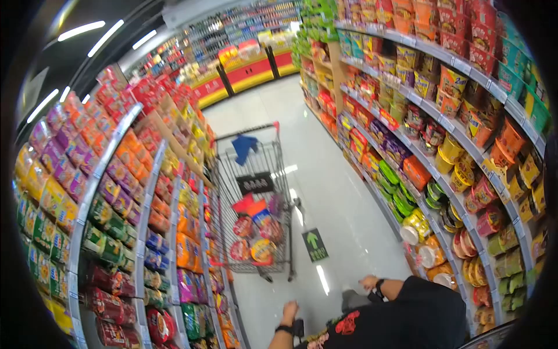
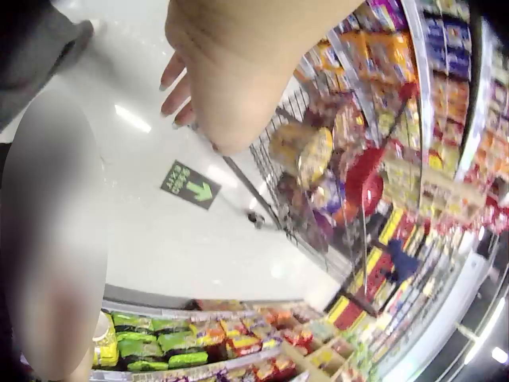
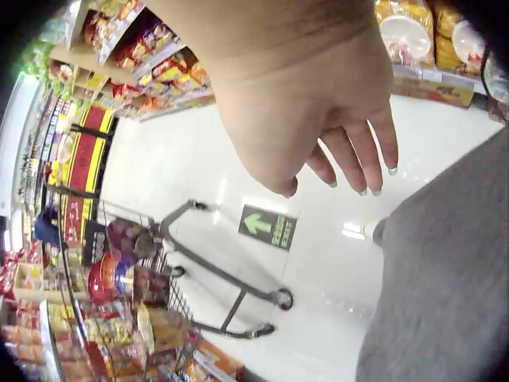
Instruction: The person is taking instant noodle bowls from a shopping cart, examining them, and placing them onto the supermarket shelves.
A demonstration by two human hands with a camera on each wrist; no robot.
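My left hand [image 1: 289, 312] hangs low near my body with nothing in it. In the left wrist view the fingers [image 2: 176, 102] of that hand are loosely bent. Holding nothing either, my right hand [image 1: 368, 283] is lowered beside the right-hand shelves. Its fingers [image 3: 362, 155] hang relaxed in the right wrist view. A wire shopping cart [image 1: 247, 268] stands ahead of me along the left shelves, apart from both hands. Inside it lie a yellow-lidded bowl [image 1: 263, 251], red tubs [image 1: 239, 250] and several packets. A dark blue cloth [image 1: 244, 149] hangs at its far end.
Left shelves [image 1: 139, 232] carry bagged noodles; right shelves [image 1: 447, 125] carry cups, tubs and packets. A green-arrow exit sign [image 1: 315, 244] lies on the pale shiny floor [image 1: 343, 215]. Red and yellow counters [image 1: 249, 75] stand at the aisle's far end.
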